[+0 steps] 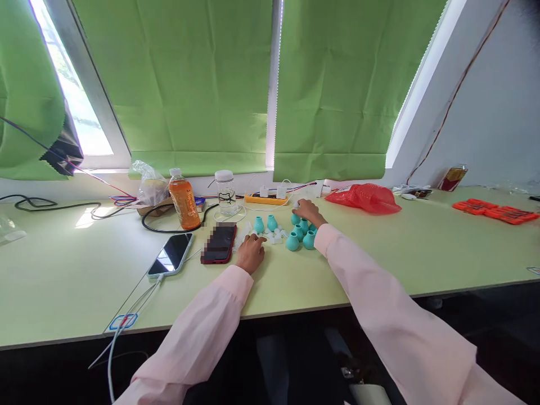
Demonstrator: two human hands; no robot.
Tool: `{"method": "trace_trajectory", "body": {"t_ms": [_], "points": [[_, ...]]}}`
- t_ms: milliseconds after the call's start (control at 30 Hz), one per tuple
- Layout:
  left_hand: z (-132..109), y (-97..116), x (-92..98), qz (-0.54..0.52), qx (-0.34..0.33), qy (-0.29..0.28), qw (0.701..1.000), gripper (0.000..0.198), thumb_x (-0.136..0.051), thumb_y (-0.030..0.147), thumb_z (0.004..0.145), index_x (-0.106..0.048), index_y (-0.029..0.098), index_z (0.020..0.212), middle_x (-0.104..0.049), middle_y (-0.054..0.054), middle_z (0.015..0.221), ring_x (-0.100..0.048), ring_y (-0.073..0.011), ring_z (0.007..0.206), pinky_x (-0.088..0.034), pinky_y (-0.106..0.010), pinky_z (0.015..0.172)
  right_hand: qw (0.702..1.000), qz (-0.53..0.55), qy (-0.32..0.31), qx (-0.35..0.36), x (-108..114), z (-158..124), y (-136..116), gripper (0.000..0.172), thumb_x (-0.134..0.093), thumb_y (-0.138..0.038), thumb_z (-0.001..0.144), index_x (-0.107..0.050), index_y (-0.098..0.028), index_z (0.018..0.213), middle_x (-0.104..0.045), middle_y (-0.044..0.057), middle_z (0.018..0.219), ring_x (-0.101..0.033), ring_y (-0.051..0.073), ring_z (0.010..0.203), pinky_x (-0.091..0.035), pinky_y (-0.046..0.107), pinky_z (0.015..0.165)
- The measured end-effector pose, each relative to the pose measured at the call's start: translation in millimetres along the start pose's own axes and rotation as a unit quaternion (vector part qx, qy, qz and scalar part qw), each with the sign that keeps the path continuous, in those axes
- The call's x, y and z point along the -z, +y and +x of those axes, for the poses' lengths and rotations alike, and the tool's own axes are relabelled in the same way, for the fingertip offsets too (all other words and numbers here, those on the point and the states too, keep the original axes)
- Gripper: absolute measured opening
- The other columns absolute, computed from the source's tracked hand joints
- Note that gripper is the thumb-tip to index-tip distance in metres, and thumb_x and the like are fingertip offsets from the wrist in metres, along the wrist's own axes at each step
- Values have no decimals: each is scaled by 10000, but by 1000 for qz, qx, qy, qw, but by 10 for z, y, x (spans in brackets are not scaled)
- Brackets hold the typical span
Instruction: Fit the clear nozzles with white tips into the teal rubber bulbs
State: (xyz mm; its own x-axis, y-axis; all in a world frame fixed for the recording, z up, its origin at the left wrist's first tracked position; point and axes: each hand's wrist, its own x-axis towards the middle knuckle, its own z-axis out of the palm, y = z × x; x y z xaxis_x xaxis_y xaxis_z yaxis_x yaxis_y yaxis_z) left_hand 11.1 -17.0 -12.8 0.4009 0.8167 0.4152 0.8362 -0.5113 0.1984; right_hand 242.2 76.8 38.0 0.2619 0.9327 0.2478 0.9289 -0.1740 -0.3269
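My right hand (309, 212) reaches over a group of small teal vase-shaped pieces (292, 242). Its fingers are pinched on a small whitish translucent piece (296, 205), just above one teal piece (295, 219) at the back of the group. My left hand (251, 254) rests on the table, fingers apart, beside a scatter of small translucent white pieces (276, 237). Two more teal pieces (259, 225) stand upright just beyond it. A clear plastic bag (241, 236) lies partly behind the left fingers.
A dark red phone (219, 243) and a charging phone (171, 256) lie left of my hands. Behind stand an orange drink bottle (184, 201), a clear jar (226, 194) and a yellow power strip (265, 199). A red plastic bag (363, 198) and orange trays (495, 211) lie rightward.
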Motion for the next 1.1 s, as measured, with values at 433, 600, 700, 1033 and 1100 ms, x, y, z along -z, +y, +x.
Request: {"method": "trace_trajectory", "body": {"t_ms": [433, 600, 700, 1033, 1100], "points": [[5, 10, -31, -20, -43, 13, 999, 318, -426, 121, 759, -558, 202, 1037, -549, -59, 1004, -468, -189, 956, -431, -289, 774, 995, -78, 54, -12, 230, -252, -15, 376, -541, -286, 694, -526, -79, 1008, -559, 195, 974, -491, 335, 966, -389, 431, 727], [16, -45, 118, 9, 23, 86, 996, 317, -396, 116, 761, -583, 195, 1005, -505, -88, 1017, -398, -252, 981, -385, -359, 811, 975, -100, 125, 156, 345, -628, -295, 408, -387, -229, 796, -396, -98, 1182, -367, 182, 1239, -256, 325, 1167, -234, 472, 902], [8, -65, 169, 27, 48, 102, 993, 324, -411, 130, 749, -570, 197, 1023, -465, -101, 1053, -351, -281, 1008, -366, -387, 804, 948, -109, 87, 286, 207, -892, -486, 320, -369, -192, 809, -481, -162, 1107, -464, 116, 1152, -346, 247, 1101, -291, 371, 890], [-48, -16, 64, 64, 16, 34, 997, 317, -512, 220, 714, -561, 289, 1020, -358, -68, 1203, -311, -291, 1036, -308, -452, 803, 936, -142, 8, 322, -352, -1185, -608, 348, -416, 19, 686, -574, -191, 914, -578, 115, 901, -477, 250, 949, -394, 330, 698], [-44, -4, 59, 63, 6, 27, 998, 285, -503, 231, 729, -575, 278, 1000, -367, -71, 1200, -308, -290, 1045, -302, -452, 811, 941, -131, 7, 311, -361, -1172, -592, 347, -416, 30, 681, -576, -186, 900, -584, 117, 878, -504, 247, 909, -395, 329, 692]]}}
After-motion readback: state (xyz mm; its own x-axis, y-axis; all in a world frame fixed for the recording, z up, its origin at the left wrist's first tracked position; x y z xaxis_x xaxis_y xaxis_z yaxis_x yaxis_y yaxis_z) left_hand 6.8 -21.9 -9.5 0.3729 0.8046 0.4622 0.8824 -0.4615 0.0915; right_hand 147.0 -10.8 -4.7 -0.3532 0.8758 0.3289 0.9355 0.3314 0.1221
